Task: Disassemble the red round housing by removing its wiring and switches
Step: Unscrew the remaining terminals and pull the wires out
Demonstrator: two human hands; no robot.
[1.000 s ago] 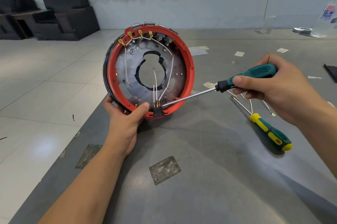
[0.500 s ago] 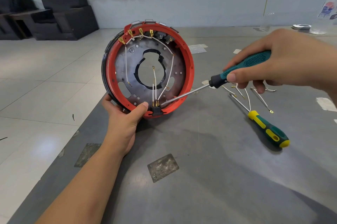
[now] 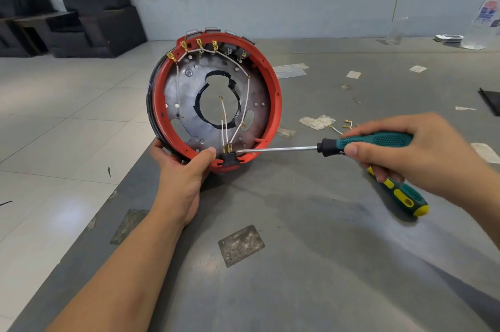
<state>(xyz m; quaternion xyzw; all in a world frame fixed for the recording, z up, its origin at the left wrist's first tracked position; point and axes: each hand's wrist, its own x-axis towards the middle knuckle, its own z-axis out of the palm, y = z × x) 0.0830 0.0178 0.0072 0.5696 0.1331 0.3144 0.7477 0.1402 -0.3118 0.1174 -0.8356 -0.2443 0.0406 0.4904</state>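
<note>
Left hand [image 3: 184,177] grips the lower rim of the red round housing [image 3: 273,93], thumb pressed over the edge at about 6 o'clock on the ring, fingers curled behind it; I hold it tilted on edge on the grey table [image 3: 311,264], open face toward me. Right hand [image 3: 422,153] is closed around the teal handle of a screwdriver [image 3: 376,140], shaft running nearly level toward 9 o'clock, tip touching or just beside the black connector block [image 3: 229,157] seated at the ring's 6 o'clock. Brass terminals stand on that block, and white wires [image 3: 244,104] rise from them across the grey metal plate [image 3: 173,88]. More brass spade terminals [image 3: 199,43] sit between 10 and 12 o'clock on the rim, wired together. Switches [image 3: 238,53] sit at about 1 o'clock. A second screwdriver [image 3: 405,197], green and yellow handle, lies on the table under my right hand. Loose wires with terminals [image 3: 345,125] lie just beyond that hand. Black armchair [image 3: 97,15] stands far off at 10 o'clock.
</note>
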